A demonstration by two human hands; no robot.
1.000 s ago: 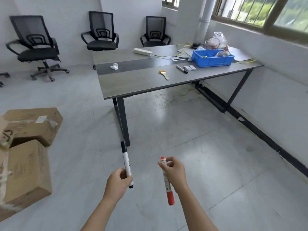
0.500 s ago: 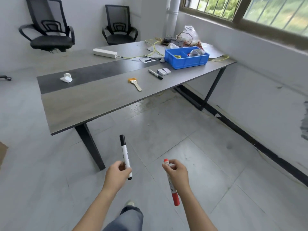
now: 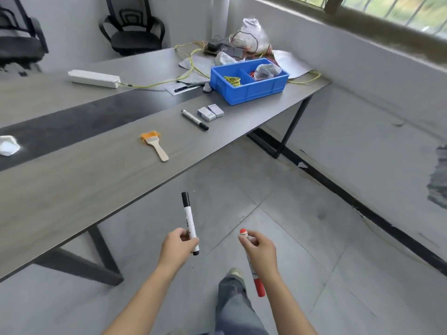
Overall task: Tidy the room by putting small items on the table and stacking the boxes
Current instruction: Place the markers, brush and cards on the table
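bare table edge (image 3: 101, 189), brush (image 3: 154, 145) beyond

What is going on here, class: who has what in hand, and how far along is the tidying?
A person stands beside the table. The left hand grips a black marker and the right hand grips a red marker. Both markers are over the floor, short of the table's edge, and not yet set down. A third marker, a brush, two small boxes and a blue bin already lie on the table.
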